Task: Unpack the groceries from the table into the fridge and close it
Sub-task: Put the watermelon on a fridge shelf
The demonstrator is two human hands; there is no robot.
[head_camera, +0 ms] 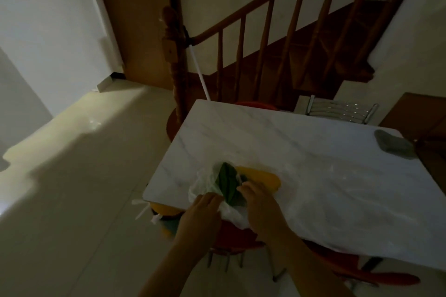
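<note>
Here, the light is dim and much of what you see is soft.

Worktop: a white marble-patterned worktop (301, 142) fills the lower right of your view, with its near left corner toward you.

Bag: a thin, translucent plastic bag (313, 200) lies spread over the near part of the worktop, its mouth bunched at the near left edge.

Groceries: green leafy vegetables (228, 182) show at the mouth of the bag; a yellow item (263, 178) lies just beside them to the right, touching them, under the plastic.

Your left hand (200, 217): it sits at the worktop's near edge, fingers (211, 200) curled together on the bunched plastic to the left of the greens.

Your right hand (261, 207): it rests on the bag just right of the greens, fingers (246, 187) bent and clamped on the plastic at the leaves; whether they also touch the leaves you cannot tell.

Grey object: a dark grey lump (393, 144) lies at the far right edge of the worktop, well apart from the bag.

Chairs: a red seat (243, 236) shows under the near edge below your hands; a metal chair back (340, 109) stands at the far side.

Background: a wooden staircase (277, 38) with a turned newel post rises behind the worktop, and a pale tiled floor (84, 188) spreads to your left.
</note>
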